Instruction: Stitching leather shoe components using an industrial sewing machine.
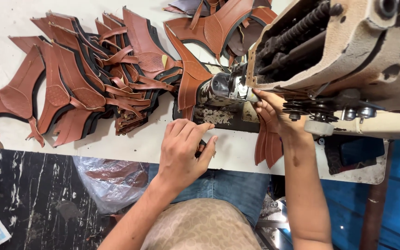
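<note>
- White worktable [130, 143] over dark marbled floor [38, 194], strewn with brown leather pieces [84, 78].
- Left hand [183, 148] pressing flat, fingers spread narrowly, on a leather strip [201, 149].
- Right hand [274, 115] pinching a leather piece [268, 141] under the sewing machine [338, 51].

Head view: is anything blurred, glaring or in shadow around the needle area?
Head view: sharp and evenly lit overall; the sewing machine head looms large and blocks the needle; a bright glint sits on the metal part beside it; the right hand lies partly in the machine's shadow; the left hand is clear.
</note>
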